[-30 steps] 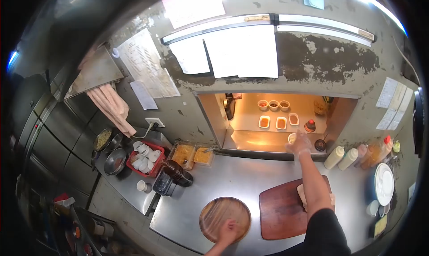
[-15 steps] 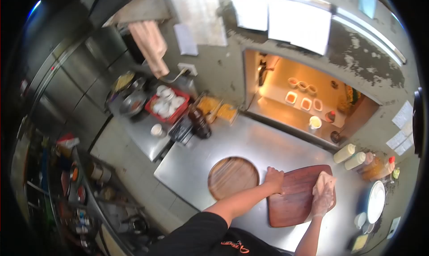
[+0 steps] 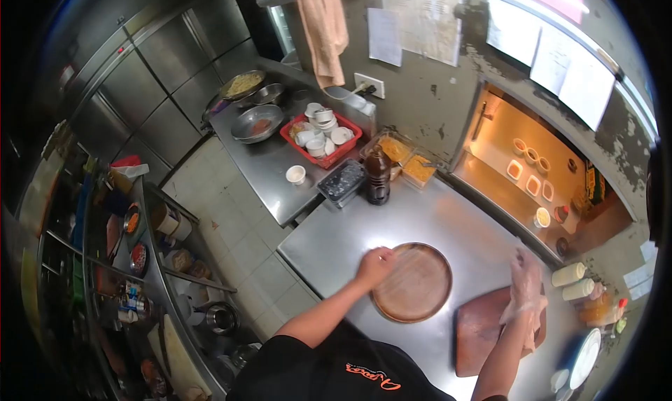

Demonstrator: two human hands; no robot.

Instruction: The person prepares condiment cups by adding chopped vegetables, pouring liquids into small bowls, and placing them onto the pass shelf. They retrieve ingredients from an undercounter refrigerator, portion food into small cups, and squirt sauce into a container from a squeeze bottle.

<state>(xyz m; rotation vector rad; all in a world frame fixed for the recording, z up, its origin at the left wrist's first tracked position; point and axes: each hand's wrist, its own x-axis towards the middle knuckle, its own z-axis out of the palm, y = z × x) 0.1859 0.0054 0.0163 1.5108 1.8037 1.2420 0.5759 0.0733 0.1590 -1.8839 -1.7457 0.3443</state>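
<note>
My bare left hand (image 3: 378,266) is closed, its curled fingers at the left rim of a round wooden tray (image 3: 413,289). What lies inside those fingers is hidden. My right hand (image 3: 526,278), in a clear plastic glove, reaches past the far edge of a reddish-brown wooden board (image 3: 476,331), its fingers stretched forward and slightly blurred. Under my right wrist a pinkish cloth (image 3: 537,325) rests on the board, apart from the fingertips. Both the tray and the board lie on the steel table (image 3: 329,243).
A dark bottle (image 3: 378,177) stands by food containers (image 3: 420,170) at the back. Further left are a red basket (image 3: 353,145) of white cups and several metal bowls (image 3: 257,124). Squeeze bottles (image 3: 570,275) line the right wall, near a serving window (image 3: 532,135).
My left hand has left the board and moved to the round tray. My right hand has come off the cloth and moved forward. The view has swung left.
</note>
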